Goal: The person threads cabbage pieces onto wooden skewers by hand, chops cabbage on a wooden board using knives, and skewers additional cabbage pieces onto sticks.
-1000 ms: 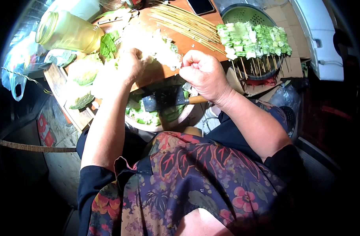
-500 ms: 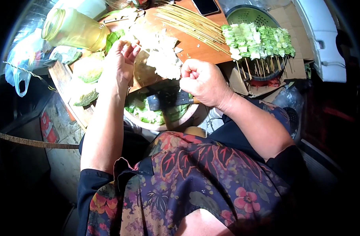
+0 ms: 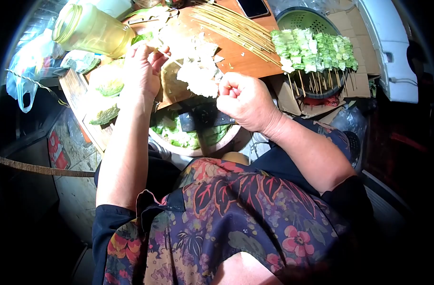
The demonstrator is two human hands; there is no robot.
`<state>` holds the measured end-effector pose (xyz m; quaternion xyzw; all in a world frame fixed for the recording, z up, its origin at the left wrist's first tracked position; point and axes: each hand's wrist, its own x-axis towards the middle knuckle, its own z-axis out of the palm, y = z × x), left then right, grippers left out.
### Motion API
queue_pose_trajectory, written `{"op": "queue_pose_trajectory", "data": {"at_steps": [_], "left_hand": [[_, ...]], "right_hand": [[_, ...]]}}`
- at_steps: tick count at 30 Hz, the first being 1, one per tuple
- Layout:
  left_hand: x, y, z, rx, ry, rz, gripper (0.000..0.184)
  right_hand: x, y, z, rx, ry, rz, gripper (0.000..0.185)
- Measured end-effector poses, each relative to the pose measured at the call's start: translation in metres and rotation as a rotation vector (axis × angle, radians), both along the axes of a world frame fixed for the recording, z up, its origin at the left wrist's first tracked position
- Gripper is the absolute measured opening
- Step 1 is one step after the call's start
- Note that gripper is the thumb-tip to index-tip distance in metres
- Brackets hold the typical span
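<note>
Between my hands is a thin skewer [image 3: 175, 60] with pale, bunched cabbage leaf [image 3: 198, 80] on it, washed out by bright light. My left hand [image 3: 145, 66] is closed on the skewer's left end. At the other end, my right hand [image 3: 243, 97] is curled with thumb and finger pinched against the leaf's right edge; its fingertips are partly hidden. Below them a cleaver [image 3: 205, 121] lies across a round bowl [image 3: 193, 153] of cut green leaves [image 3: 176, 133].
Bare bamboo skewers [image 3: 236, 28] lie on the board [image 3: 262, 70]. Finished leaf skewers [image 3: 316, 52] rest on a green colander [image 3: 300, 18] at right. A yellowish jar [image 3: 96, 31], cabbage pieces [image 3: 107, 85] and a plastic bag [image 3: 27, 66] are at left; a phone [image 3: 253, 7] lies at the back.
The view has shifted slightly. My left hand has tipped a little at the skewer's end, while my right hand stays pinched at the leaf's edge.
</note>
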<state>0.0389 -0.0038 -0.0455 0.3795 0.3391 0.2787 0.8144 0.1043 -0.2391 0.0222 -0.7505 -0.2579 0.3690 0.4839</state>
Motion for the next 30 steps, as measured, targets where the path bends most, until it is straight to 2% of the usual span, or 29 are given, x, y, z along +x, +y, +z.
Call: {"op": "queue_pose_trajectory", "data": {"at_steps": [5, 9, 13, 14, 21, 23, 25, 27, 30], "left_hand": [[0.002, -0.011, 0.012, 0.227, 0.087, -0.078, 0.011], [0.006, -0.032, 0.023, 0.174, 0.071, -0.103, 0.011], [0.004, -0.065, 0.044, 0.133, 0.243, -0.217, 0.019], [0.002, -0.063, 0.042, 0.122, 0.217, -0.253, 0.024], [0.005, -0.062, 0.039, 0.209, 0.189, -0.312, 0.029], [0.007, -0.055, 0.031, 0.553, 0.166, -0.307, 0.032], [0.018, -0.045, 0.024, 0.453, 0.132, -0.247, 0.032], [0.028, -0.041, 0.018, 0.343, 0.259, -0.206, 0.028], [0.036, -0.036, 0.005, 0.436, 0.498, -0.386, 0.024]], "right_hand": [[-0.002, -0.002, -0.002, 0.040, 0.025, -0.028, 0.011], [-0.002, -0.003, -0.007, 0.084, 0.064, -0.072, 0.013], [0.002, -0.001, -0.016, 0.134, 0.046, -0.125, 0.014], [0.001, -0.001, -0.017, 0.111, 0.047, -0.135, 0.015], [0.008, -0.005, -0.021, 0.112, 0.062, -0.161, 0.015], [0.012, -0.005, -0.016, 0.130, 0.075, -0.166, 0.015], [0.018, -0.007, -0.011, 0.193, 0.202, -0.208, 0.015], [0.028, -0.013, 0.001, 0.247, 0.329, -0.289, 0.012], [0.034, -0.015, 0.014, 0.338, 0.389, -0.311, 0.008]]}}
